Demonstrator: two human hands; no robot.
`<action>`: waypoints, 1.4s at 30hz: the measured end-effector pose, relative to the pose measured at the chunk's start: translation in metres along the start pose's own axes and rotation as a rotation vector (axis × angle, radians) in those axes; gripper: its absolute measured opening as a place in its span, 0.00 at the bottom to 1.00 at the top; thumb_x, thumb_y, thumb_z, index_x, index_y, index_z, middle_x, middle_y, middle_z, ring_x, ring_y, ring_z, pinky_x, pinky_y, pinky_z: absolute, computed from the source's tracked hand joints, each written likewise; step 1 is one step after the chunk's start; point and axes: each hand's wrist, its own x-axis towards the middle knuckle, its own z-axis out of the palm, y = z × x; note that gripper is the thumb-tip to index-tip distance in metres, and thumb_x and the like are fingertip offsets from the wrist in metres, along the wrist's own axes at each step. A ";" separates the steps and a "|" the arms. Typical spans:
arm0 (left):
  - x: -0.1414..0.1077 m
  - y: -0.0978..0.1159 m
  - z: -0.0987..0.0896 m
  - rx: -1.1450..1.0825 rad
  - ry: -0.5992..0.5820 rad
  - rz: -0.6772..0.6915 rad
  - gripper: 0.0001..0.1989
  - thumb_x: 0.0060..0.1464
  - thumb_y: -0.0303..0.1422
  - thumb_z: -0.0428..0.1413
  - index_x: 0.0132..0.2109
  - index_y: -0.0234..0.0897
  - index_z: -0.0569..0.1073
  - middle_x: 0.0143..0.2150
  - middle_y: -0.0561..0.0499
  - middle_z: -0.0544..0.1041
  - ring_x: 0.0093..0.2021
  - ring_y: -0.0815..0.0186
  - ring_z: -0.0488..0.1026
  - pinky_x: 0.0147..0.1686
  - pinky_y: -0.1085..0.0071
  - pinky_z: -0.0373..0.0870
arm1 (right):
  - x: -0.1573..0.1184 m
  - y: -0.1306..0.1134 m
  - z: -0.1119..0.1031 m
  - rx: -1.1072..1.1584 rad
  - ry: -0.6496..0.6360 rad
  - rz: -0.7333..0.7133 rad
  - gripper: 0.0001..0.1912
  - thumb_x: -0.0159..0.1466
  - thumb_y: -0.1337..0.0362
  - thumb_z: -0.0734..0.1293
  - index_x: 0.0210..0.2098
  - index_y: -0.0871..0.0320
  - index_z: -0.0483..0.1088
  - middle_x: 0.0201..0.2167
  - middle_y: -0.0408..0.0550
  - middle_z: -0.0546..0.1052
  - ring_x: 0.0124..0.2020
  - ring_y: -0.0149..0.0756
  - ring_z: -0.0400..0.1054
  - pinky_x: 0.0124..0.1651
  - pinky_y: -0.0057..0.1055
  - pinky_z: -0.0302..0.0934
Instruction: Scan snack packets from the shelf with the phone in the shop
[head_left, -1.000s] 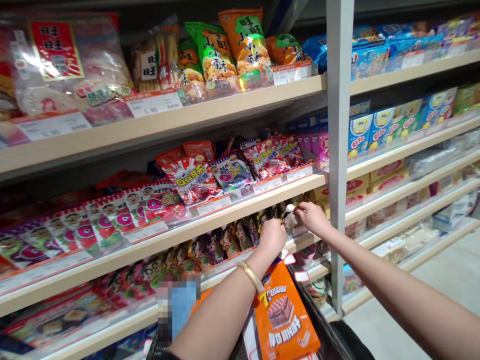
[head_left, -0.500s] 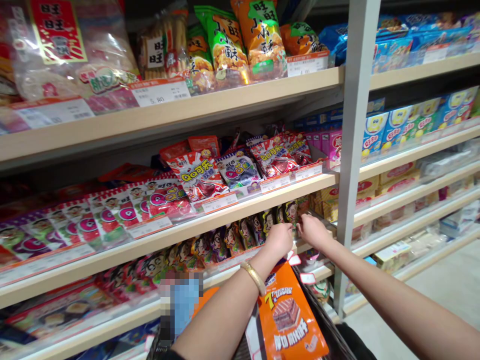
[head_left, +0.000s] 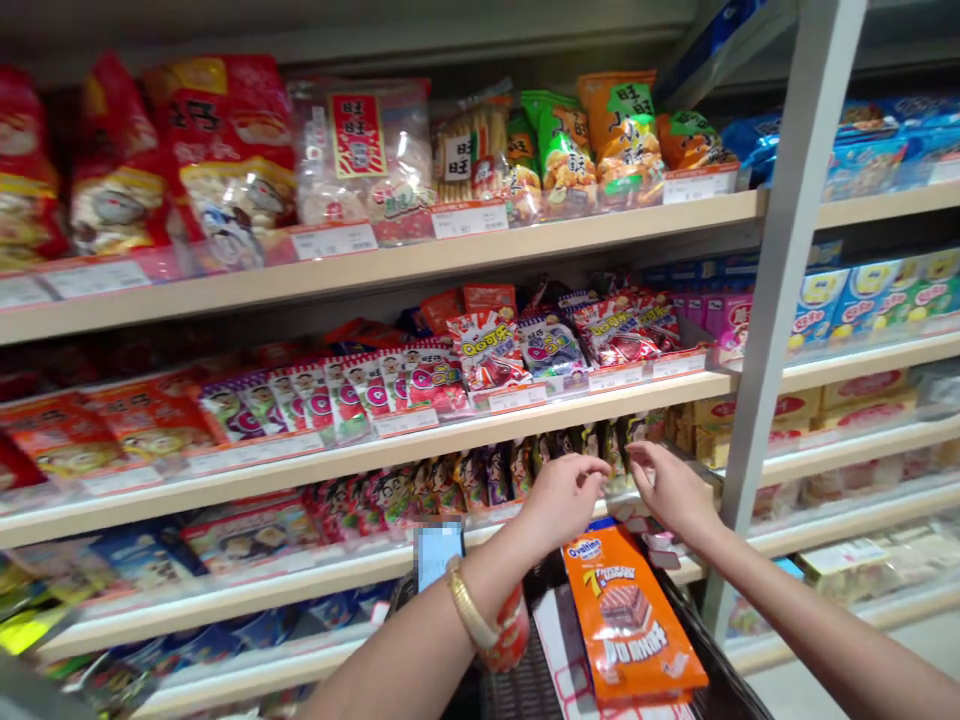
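Note:
My left hand (head_left: 566,495) hovers in front of the lower row of small snack packs (head_left: 469,482), its fingers loosely curled with a gap at the thumb. My right hand (head_left: 671,490) faces it from the right, fingers bent and apart. Nothing shows between the fingers of either hand. A gold bangle (head_left: 466,600) circles my left wrist. Below my hands, an orange Ovaltine wafer pack (head_left: 634,625) lies in a dark woven basket (head_left: 517,695), over a white and red package (head_left: 559,640). A red item (head_left: 508,635) is partly hidden behind my left forearm.
Shelves hold gummy candy bags (head_left: 427,378), large snack bags (head_left: 232,150) and yellow-and-blue boxes (head_left: 825,310). A grey upright post (head_left: 787,300) divides the shelving on the right. A partly pixelated blue screen (head_left: 440,555) shows at the basket's left. Pale floor (head_left: 862,675) lies lower right.
The view has shifted left and back, showing more of the left shelves. My hands have drawn slightly apart, and my right hand's fingers have come away from the shelf packs.

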 end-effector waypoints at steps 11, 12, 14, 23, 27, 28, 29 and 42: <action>-0.167 -0.025 -0.096 0.111 0.163 0.130 0.14 0.58 0.25 0.51 0.43 0.38 0.81 0.39 0.45 0.82 0.41 0.63 0.78 0.46 0.68 0.72 | -0.034 -0.148 0.000 0.404 0.016 -0.567 0.09 0.68 0.66 0.59 0.39 0.55 0.72 0.33 0.47 0.78 0.35 0.37 0.75 0.39 0.32 0.68; -0.180 -0.031 -0.107 0.137 0.200 0.117 0.14 0.59 0.26 0.51 0.44 0.37 0.80 0.39 0.45 0.82 0.41 0.63 0.78 0.45 0.67 0.73 | -0.036 -0.164 0.001 0.417 -0.001 -0.603 0.09 0.68 0.67 0.59 0.40 0.54 0.71 0.34 0.47 0.77 0.36 0.37 0.75 0.39 0.32 0.68; -0.202 -0.045 -0.133 0.193 0.291 0.087 0.14 0.59 0.26 0.50 0.43 0.36 0.80 0.39 0.44 0.82 0.41 0.62 0.78 0.44 0.67 0.73 | -0.037 -0.196 0.003 0.441 -0.029 -0.664 0.09 0.68 0.68 0.59 0.40 0.54 0.71 0.34 0.48 0.77 0.36 0.37 0.75 0.40 0.31 0.68; -0.237 -0.094 -0.278 0.538 0.692 0.042 0.17 0.57 0.24 0.48 0.47 0.38 0.78 0.44 0.45 0.81 0.46 0.61 0.78 0.48 0.63 0.75 | -0.004 -0.356 0.028 0.437 -0.126 -0.865 0.13 0.65 0.71 0.61 0.45 0.57 0.74 0.43 0.51 0.80 0.45 0.40 0.74 0.50 0.37 0.68; -0.222 -0.103 -0.343 0.747 0.800 -0.004 0.18 0.57 0.24 0.48 0.49 0.37 0.77 0.46 0.43 0.79 0.48 0.59 0.77 0.51 0.60 0.74 | 0.018 -0.432 0.038 0.236 -0.143 -0.888 0.17 0.66 0.72 0.61 0.52 0.58 0.72 0.51 0.52 0.78 0.52 0.39 0.72 0.57 0.35 0.64; -0.218 -0.105 -0.357 0.810 0.804 -0.021 0.18 0.57 0.24 0.47 0.50 0.36 0.76 0.47 0.43 0.79 0.49 0.58 0.76 0.52 0.59 0.74 | 0.024 -0.449 0.041 0.219 -0.139 -0.905 0.18 0.66 0.72 0.60 0.54 0.59 0.71 0.53 0.52 0.77 0.54 0.39 0.70 0.58 0.35 0.63; -0.213 -0.106 -0.369 0.868 0.799 -0.037 0.19 0.57 0.24 0.47 0.51 0.36 0.75 0.48 0.42 0.78 0.50 0.58 0.76 0.52 0.58 0.74 | 0.029 -0.464 0.044 0.201 -0.136 -0.925 0.19 0.66 0.72 0.60 0.55 0.59 0.70 0.54 0.53 0.76 0.55 0.40 0.70 0.58 0.35 0.63; -0.159 -0.112 -0.425 1.053 0.571 -0.073 0.25 0.52 0.18 0.48 0.57 0.33 0.69 0.59 0.37 0.72 0.61 0.56 0.68 0.60 0.59 0.66 | 0.086 -0.521 0.070 -0.122 -0.063 -1.181 0.15 0.65 0.64 0.65 0.43 0.67 0.79 0.44 0.62 0.81 0.53 0.46 0.71 0.67 0.40 0.49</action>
